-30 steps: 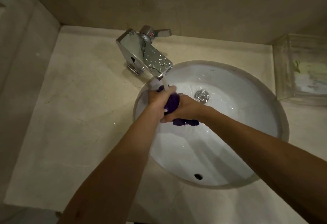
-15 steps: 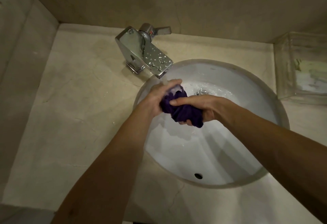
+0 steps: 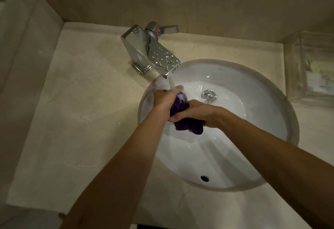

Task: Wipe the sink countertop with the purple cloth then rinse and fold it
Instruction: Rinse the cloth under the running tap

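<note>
The purple cloth (image 3: 180, 113) is bunched into a wad over the left side of the white sink basin (image 3: 253, 138). My left hand (image 3: 165, 98) grips its upper end and my right hand (image 3: 198, 114) grips its lower part, with a dark fold hanging below the fingers. A stream of water runs from the chrome faucet (image 3: 153, 55) onto the top of the cloth and my left hand. The beige countertop (image 3: 72, 120) spreads to the left of the basin.
The drain plug (image 3: 208, 95) shines in the basin's middle and an overflow hole (image 3: 204, 178) sits at the near wall. A clear glass box (image 3: 312, 69) stands on the counter at the right. Walls close in at the left and back.
Half a second ago the cloth was held clear of the spout. Both hands have shifted back under the running stream, and the drain is visible again.
</note>
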A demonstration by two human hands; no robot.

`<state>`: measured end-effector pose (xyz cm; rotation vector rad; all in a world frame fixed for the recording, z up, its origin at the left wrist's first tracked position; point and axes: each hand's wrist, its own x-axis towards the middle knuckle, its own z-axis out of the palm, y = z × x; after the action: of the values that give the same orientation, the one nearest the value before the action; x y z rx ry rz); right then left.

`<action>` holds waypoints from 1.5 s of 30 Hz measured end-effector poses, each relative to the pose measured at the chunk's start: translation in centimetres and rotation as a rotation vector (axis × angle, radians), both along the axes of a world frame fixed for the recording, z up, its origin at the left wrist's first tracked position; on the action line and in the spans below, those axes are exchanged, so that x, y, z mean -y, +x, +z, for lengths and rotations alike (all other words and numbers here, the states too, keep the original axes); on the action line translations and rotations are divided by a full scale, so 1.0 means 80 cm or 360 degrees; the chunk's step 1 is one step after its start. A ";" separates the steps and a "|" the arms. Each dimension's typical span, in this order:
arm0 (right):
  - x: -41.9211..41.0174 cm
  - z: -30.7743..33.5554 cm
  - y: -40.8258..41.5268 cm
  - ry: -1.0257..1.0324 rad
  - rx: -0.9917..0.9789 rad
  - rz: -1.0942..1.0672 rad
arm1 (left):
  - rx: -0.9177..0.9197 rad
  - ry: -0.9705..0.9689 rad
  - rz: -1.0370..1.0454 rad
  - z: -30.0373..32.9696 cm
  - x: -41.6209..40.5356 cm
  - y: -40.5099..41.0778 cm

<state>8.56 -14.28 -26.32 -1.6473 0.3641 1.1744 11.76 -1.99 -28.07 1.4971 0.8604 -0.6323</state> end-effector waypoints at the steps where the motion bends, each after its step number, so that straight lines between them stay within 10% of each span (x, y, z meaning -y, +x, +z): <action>1: 0.004 0.003 0.000 -0.0005 -0.0015 0.0025 | -0.0044 -0.0031 -0.0090 0.004 -0.001 -0.003; 12: 0.018 0.023 0.008 0.0142 -0.0423 -0.0135 | 0.0121 -0.0494 -0.0487 0.024 -0.017 -0.001; 22: -0.021 -0.006 0.001 -0.0530 0.0306 0.0047 | 0.0016 -0.0025 0.0141 -0.018 0.013 0.003; 29: 0.002 0.003 0.007 -0.0275 0.0362 0.0060 | -0.0086 -0.0282 -0.0134 0.016 0.003 0.004; 41: 0.023 0.014 0.025 0.0346 -0.0574 -0.0404 | 0.0141 -0.0915 -0.0103 0.032 -0.021 -0.003; 45: 0.025 0.014 0.031 0.0319 -0.0503 -0.0264 | 0.0143 -0.0697 -0.0126 0.017 -0.028 0.002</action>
<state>11.03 -16.29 -25.19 -1.2359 0.5528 1.3011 11.93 0.23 -26.73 1.1552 0.5508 -0.7511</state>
